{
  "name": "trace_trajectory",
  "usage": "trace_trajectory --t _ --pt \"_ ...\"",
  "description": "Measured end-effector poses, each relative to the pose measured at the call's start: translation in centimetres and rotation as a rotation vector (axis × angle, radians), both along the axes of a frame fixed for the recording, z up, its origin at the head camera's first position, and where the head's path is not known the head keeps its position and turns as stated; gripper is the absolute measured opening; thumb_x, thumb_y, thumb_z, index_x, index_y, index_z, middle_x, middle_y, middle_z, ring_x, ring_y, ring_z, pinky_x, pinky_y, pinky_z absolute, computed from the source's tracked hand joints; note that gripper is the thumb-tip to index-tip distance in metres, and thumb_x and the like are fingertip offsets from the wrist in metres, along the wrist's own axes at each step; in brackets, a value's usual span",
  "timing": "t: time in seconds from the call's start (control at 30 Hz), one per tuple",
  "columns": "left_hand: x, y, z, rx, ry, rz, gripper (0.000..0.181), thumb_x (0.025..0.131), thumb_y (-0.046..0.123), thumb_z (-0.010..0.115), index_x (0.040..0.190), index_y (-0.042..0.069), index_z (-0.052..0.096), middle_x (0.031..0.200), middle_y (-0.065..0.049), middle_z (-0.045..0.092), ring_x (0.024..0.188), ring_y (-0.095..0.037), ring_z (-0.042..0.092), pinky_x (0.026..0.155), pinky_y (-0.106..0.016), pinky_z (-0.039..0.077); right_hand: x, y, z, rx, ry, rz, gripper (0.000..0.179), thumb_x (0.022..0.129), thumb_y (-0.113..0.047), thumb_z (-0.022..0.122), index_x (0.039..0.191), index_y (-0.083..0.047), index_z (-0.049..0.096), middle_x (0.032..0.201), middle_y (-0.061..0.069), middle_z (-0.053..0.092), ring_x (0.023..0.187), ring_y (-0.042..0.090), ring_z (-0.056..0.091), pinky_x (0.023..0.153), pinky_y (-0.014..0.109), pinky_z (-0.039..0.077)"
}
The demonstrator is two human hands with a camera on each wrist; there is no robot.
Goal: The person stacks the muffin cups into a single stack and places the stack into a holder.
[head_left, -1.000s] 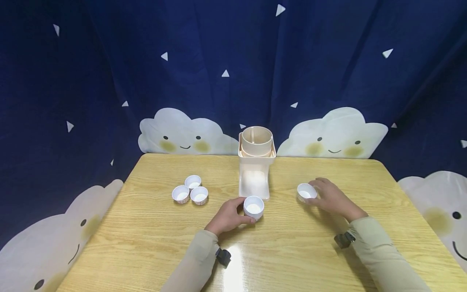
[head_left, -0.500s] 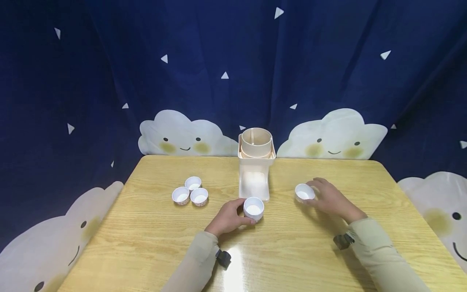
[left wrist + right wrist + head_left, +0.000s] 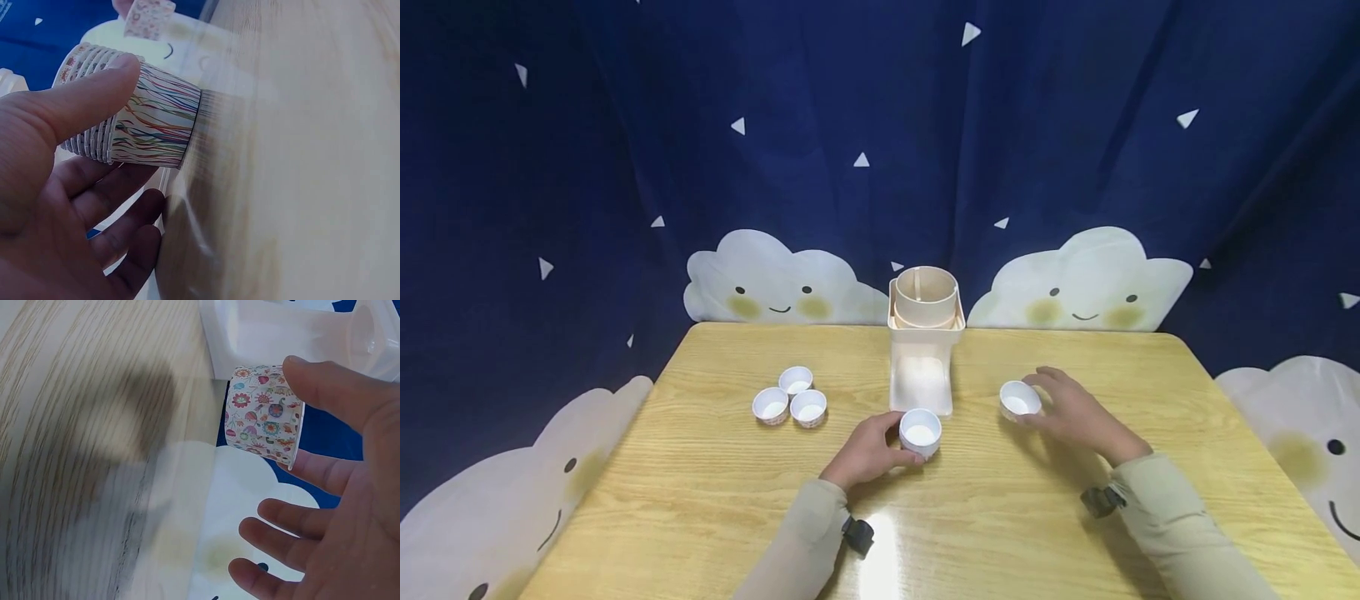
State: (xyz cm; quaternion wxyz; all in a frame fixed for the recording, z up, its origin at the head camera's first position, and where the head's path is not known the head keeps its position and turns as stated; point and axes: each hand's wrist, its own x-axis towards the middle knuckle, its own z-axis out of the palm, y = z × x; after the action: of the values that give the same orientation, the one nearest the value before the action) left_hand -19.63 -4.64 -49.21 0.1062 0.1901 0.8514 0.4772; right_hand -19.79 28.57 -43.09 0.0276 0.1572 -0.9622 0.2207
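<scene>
A nested stack of small paper cups stands on the table in front of the cream stand; its lowest cup shows wavy coloured stripes in the left wrist view. My left hand grips this stack from the left, thumb on the near side. To the right, my right hand pinches a single paper cup between thumb and index finger. That cup bears a colourful flower print and hangs upright above the tabletop. The other fingers of the right hand are spread away from it.
Three paper cups stand close together on the left of the wooden table. A cream plastic stand with a round holder on top is at the back middle. Behind hangs a dark blue curtain with clouds.
My right hand has moved a little to the left with its cup. The left hand stays on the stack, and the whole head view has shifted slightly downward.
</scene>
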Motion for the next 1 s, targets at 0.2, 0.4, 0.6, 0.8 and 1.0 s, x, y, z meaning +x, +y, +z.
trace_trajectory --t 0.2,0.4,0.6,0.8,1.0 --pt "0.1 0.1 0.0 0.005 -0.004 -0.008 0.06 0.074 0.029 0.087 0.129 0.015 0.065 0.128 -0.003 0.068 0.129 -0.026 0.057 0.114 -0.047 0.04 0.3 -0.2 0.1 -0.007 0.008 0.004 0.059 0.081 -0.033 0.079 0.126 0.001 0.059 0.14 0.038 0.045 0.127 0.058 0.045 0.099 0.071 0.041" --pt "0.2 0.0 0.0 -0.002 -0.007 0.002 0.061 0.074 0.029 0.087 0.128 0.014 0.065 0.127 -0.004 0.068 0.128 -0.027 0.057 0.114 -0.048 0.04 0.5 -0.4 0.2 -0.009 0.01 0.024 0.059 0.083 -0.032 0.077 0.127 0.002 0.058 0.142 0.038 0.044 0.128 0.058 0.044 0.101 0.07 0.04" --pt "0.2 -0.1 0.1 -0.004 -0.008 0.003 0.061 0.074 0.029 0.087 0.129 0.014 0.064 0.128 -0.004 0.068 0.129 -0.027 0.057 0.114 -0.048 0.04 0.6 -0.9 0.6 -0.017 0.01 0.034 0.059 0.083 -0.031 0.078 0.127 0.001 0.058 0.142 0.037 0.043 0.129 0.057 0.043 0.101 0.071 0.039" --pt "0.2 -0.1 0.2 -0.006 -0.009 0.004 0.062 0.075 0.029 0.087 0.13 0.014 0.064 0.129 -0.004 0.068 0.13 -0.027 0.056 0.115 -0.048 0.039 0.9 -1.6 1.3 -0.007 0.026 0.037 0.06 0.083 -0.032 0.078 0.128 0.002 0.058 0.143 0.036 0.044 0.13 0.057 0.044 0.102 0.07 0.039" --pt "0.2 -0.1 0.2 -0.006 -0.006 0.0 0.062 0.075 0.029 0.086 0.131 0.013 0.063 0.13 -0.005 0.067 0.131 -0.028 0.055 0.115 -0.049 0.038 1.2 -2.4 1.8 -0.015 0.033 0.055 0.06 0.081 -0.032 0.08 0.127 0.0 0.059 0.143 0.035 0.045 0.129 0.057 0.044 0.1 0.071 0.04"
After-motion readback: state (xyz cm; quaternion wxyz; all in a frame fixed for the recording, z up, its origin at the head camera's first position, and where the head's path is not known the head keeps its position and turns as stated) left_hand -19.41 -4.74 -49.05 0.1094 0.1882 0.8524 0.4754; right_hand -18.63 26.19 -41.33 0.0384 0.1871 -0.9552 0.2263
